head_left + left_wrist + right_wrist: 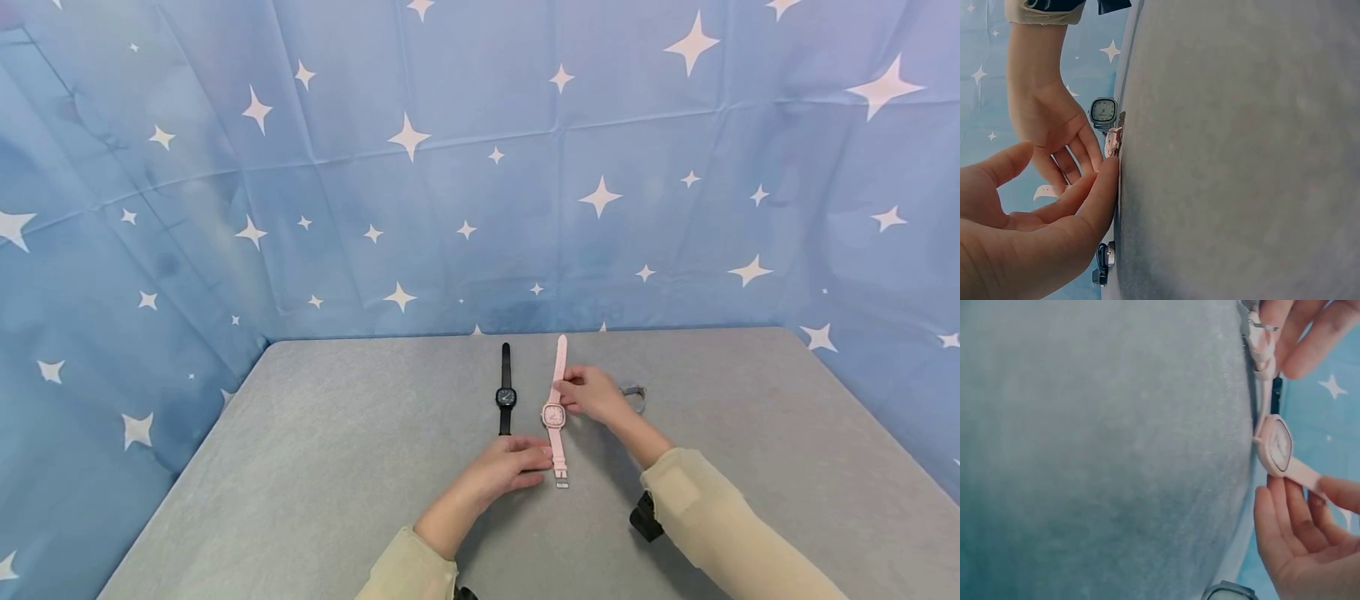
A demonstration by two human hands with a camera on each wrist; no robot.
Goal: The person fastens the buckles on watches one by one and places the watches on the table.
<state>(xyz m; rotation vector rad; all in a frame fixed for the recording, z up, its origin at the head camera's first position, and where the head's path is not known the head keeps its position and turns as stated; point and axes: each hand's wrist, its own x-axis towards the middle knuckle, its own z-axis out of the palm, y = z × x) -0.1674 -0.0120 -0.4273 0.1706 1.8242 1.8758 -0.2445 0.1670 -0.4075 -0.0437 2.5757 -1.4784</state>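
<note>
Backdrop fabric (487, 192), blue with pale stars, hangs beyond the far edge of the grey tabletop (300, 467), and two pale sleeves (720, 517) reach in from the near side. The right hand (592, 393) has its grip drawn down to a pinch, thumb against fingers, on the far strap (560, 354) of the pink watch (553, 416); the left hand (506, 467) has a slack grip holding nothing, thumb well apart from fairly straight fingers that reach the near strap (557, 446). That pink watch lies lengthwise, near to far, just right of the black watch (506, 397), with the grey watch (1104, 110) farther right. Its far strap is raised off the tabletop, so handling it well probably means steadying the near strap lightly with the left hand, easing the far strap down straight before letting go, keeping clear of the black watch, and never letting the small metal buckle (562, 482) twist
</note>
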